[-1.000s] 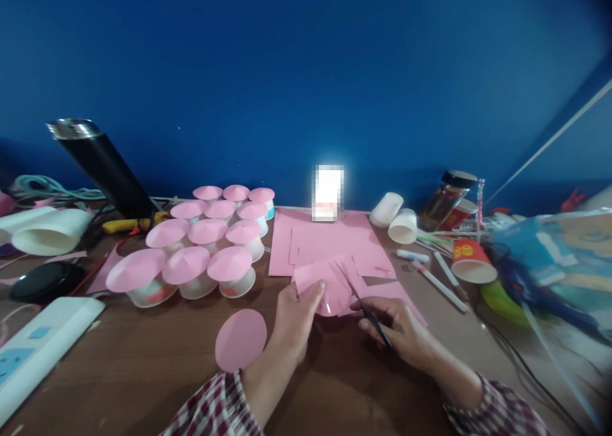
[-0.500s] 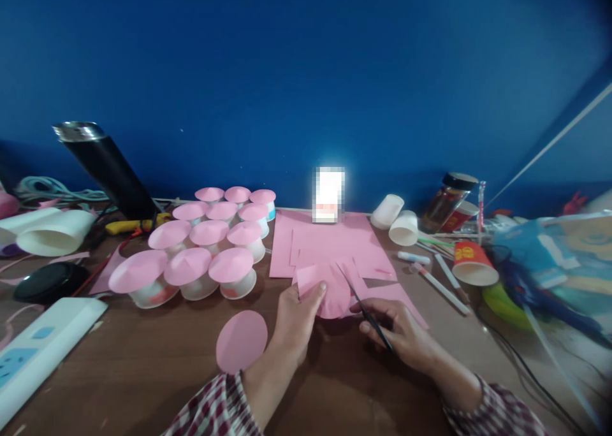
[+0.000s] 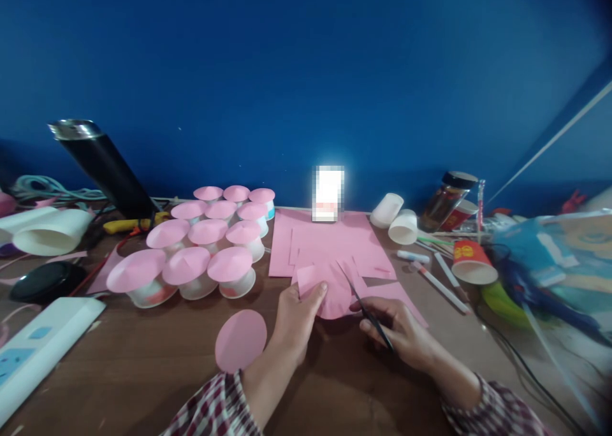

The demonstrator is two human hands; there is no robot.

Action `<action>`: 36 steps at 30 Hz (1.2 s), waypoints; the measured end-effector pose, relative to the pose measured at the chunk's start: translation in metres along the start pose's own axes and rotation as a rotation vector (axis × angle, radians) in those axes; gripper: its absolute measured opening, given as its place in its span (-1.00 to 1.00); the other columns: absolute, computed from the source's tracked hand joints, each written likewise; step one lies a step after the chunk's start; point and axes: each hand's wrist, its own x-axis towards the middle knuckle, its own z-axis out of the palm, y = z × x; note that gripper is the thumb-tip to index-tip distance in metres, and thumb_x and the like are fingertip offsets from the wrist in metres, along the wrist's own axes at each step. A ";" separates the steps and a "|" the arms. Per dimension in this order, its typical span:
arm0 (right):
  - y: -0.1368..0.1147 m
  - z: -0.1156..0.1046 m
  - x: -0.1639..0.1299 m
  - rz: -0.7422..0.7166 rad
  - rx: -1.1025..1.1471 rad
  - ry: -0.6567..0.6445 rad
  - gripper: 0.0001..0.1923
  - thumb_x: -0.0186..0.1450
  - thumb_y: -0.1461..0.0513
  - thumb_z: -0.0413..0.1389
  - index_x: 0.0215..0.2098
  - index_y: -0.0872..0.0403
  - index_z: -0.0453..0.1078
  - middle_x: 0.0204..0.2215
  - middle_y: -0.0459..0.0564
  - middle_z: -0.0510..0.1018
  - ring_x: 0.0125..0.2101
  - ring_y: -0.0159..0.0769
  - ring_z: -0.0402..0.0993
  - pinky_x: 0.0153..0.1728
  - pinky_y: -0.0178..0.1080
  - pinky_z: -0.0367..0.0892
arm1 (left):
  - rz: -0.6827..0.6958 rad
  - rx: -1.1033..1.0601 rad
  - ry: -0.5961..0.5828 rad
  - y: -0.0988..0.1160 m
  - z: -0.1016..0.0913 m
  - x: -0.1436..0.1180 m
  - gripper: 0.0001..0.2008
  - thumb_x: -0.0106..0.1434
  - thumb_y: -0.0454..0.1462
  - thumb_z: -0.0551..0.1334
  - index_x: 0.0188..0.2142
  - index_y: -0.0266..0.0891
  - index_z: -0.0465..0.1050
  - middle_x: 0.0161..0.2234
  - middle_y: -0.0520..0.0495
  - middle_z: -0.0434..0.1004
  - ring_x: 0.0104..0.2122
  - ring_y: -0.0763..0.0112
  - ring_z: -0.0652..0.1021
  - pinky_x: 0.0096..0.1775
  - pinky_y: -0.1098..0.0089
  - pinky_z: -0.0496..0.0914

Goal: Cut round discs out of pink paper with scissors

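left hand (image 3: 295, 318) pinches a partly cut piece of thin pink paper (image 3: 329, 290) between thumb and fingers, lifted just off the brown wooden tabletop (image 3: 143, 372); its lower edge is already rounded, its upper left part is square-cornered and uncut. right hand (image 3: 401, 334) is closed around the handles of a slim pair of dark scissors (image 3: 366, 308), blades pointing up and away into the right side of the held paper; whether the blades stand apart or together is too fine to tell. one finished flat pink paper disc (image 3: 240, 340) lies on the table just left of the left wrist, apart from the hand. further left and back stands a cluster of short white cups topped with shallow pink paper cones (image 3: 205, 248), about a dozen, set close together in rows. behind the hands a stack of uncut pink paper sheets (image 3: 329, 241) lies flat, with offcut scraps at its near edge. judgement: the cut on this piece looks roughly half done, the curved lower edge complete and the upper portion left to trim. many caps appear finished, one disc waits unshaped, and plenty of sheet stock is left. to the right lie two plain white paper cups on their sides (image 3: 396, 218), a red and white paper cup (image 3: 471, 261) and white marker pens (image 3: 437, 280); far left, a white power strip (image 3: 38, 350).
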 end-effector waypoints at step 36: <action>0.003 -0.001 -0.002 0.009 -0.002 -0.001 -0.63 0.18 0.09 0.18 -0.16 0.20 0.45 -0.63 -0.16 0.30 -0.63 -0.48 0.15 -0.64 -0.44 0.19 | -0.023 0.028 0.026 0.000 -0.001 -0.002 -0.60 0.08 -0.06 0.29 -0.26 -0.38 0.49 -0.36 -0.21 0.58 -0.39 0.24 0.54 -0.35 0.33 0.39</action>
